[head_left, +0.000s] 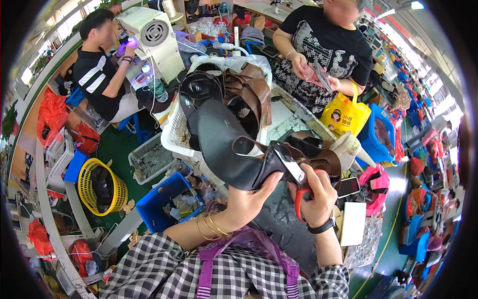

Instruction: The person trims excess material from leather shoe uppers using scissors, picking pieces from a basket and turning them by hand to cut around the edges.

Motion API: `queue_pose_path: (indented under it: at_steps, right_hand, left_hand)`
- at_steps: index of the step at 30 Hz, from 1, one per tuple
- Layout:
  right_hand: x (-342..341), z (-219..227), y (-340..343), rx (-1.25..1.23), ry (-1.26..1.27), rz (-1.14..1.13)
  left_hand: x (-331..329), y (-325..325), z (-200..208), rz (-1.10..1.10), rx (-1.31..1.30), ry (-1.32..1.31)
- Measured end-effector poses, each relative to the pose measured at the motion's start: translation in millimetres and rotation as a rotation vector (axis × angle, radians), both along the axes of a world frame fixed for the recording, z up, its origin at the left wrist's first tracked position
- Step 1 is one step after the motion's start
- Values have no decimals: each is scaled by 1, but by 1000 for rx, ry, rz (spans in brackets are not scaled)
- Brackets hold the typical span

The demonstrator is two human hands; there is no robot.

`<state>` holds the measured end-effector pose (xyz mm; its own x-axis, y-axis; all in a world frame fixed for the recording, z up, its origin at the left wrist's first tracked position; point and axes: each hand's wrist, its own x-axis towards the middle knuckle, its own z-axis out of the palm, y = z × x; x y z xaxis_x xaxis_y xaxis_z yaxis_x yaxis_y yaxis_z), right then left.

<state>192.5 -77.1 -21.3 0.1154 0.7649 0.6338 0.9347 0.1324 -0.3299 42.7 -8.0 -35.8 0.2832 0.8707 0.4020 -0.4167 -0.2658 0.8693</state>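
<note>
Left hand [249,202] pinches the lower end of a curved black leather-like piece [221,144] above the dark counter [291,231]; right hand [320,202] is wrapped around red-handled metal scissors [294,171] at its edge. Beyond, a white plastic basket [172,138] holds brown and black leather-like pieces [254,87].

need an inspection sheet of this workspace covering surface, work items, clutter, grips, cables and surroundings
Surface: dark worktable, scuffed
Job's things: black leather-looking piece; red-handled scissors, blades at its right end
Clutter: white basket heaped with black and brown pieces; phone
Grips: left grip holds the piece; right grip holds the scissors
Cables: white cable below the pale machine
Surroundings: two people, left and ahead; yellow basket
</note>
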Motion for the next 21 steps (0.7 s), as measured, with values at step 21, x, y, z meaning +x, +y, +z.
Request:
queue_pose_path:
  at_steps: [21]
  right_hand:
    - [14,43,-31,-189,-41,105]
  left_hand:
    - [-51,36,42,-339,199,394]
